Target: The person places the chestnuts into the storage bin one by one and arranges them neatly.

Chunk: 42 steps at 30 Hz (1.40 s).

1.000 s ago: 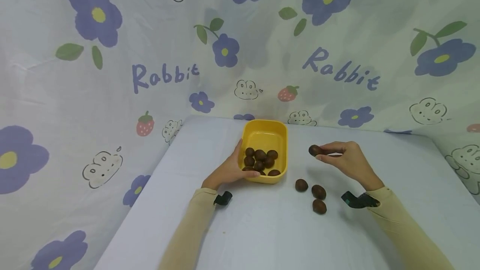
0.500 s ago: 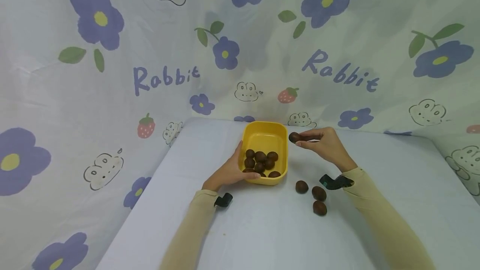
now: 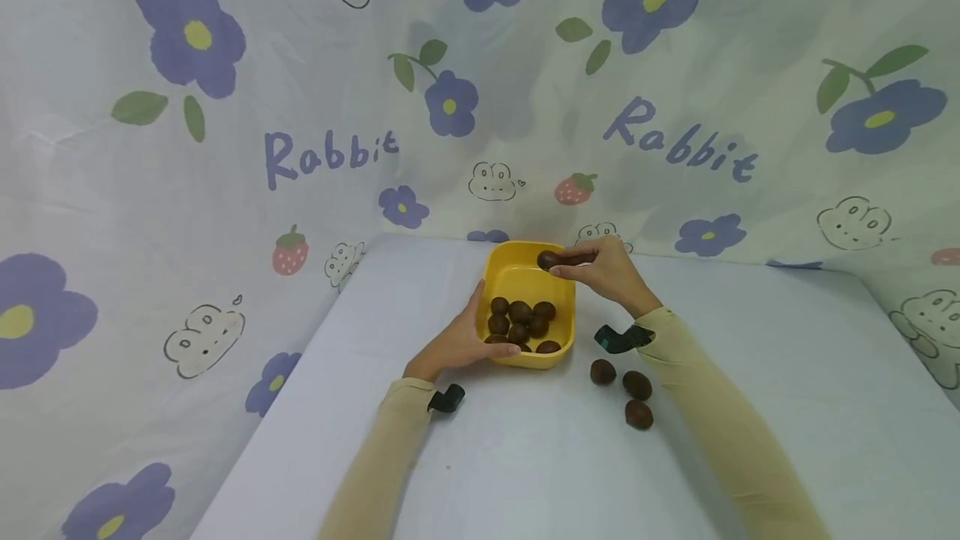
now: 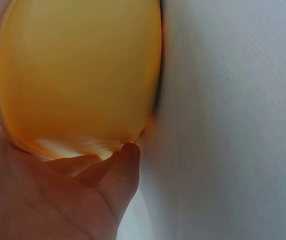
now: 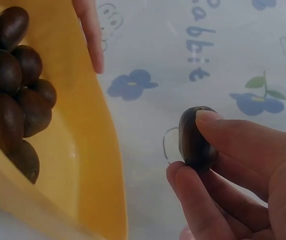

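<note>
A yellow bowl stands on the table with several dark brown chestnuts in its near half. My left hand grips the bowl's left side and near rim; the left wrist view shows the bowl's outer wall against my palm. My right hand hovers over the bowl's far right corner and pinches one chestnut between thumb and fingers. That chestnut is seen close up in the right wrist view, above the bowl's rim.
Three loose chestnuts lie on the white tablecloth right of the bowl, under my right forearm. A flowered cloth backdrop rises behind and at both sides.
My right hand has carried the pinched chestnut leftward and away from me, from beside the loose chestnuts to above the bowl. My left hand has stayed on the bowl.
</note>
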Each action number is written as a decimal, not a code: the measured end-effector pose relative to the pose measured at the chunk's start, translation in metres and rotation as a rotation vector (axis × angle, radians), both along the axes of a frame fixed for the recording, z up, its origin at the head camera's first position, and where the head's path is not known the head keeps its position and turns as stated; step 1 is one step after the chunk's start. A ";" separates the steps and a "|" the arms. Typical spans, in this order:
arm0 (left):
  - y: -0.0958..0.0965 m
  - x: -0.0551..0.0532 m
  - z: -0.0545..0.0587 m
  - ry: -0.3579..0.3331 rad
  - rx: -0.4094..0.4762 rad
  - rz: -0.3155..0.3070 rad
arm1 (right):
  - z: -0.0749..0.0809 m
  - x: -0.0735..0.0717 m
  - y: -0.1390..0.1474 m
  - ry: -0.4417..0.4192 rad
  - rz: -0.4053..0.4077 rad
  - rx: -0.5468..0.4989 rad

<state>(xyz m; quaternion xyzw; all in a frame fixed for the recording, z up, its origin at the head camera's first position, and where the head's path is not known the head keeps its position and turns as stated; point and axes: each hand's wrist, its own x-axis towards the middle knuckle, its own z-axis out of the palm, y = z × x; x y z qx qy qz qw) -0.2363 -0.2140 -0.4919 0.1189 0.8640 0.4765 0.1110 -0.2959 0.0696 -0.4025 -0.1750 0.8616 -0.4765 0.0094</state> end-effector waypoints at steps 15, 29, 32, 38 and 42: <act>0.001 0.002 0.003 -0.050 -0.045 0.019 | -0.016 -0.029 -0.043 -0.038 0.009 -0.003; -0.002 0.003 0.004 -0.034 -0.034 0.000 | -0.036 -0.047 -0.070 -0.071 0.073 0.062; -0.002 0.003 0.005 -0.045 -0.052 0.007 | -0.038 -0.047 -0.074 -0.052 0.084 0.121; -0.002 0.003 0.005 -0.031 -0.042 -0.013 | -0.042 -0.044 -0.077 -0.028 0.123 0.198; -0.002 0.003 0.004 -0.021 -0.028 -0.015 | -0.044 -0.044 -0.079 -0.044 0.151 0.188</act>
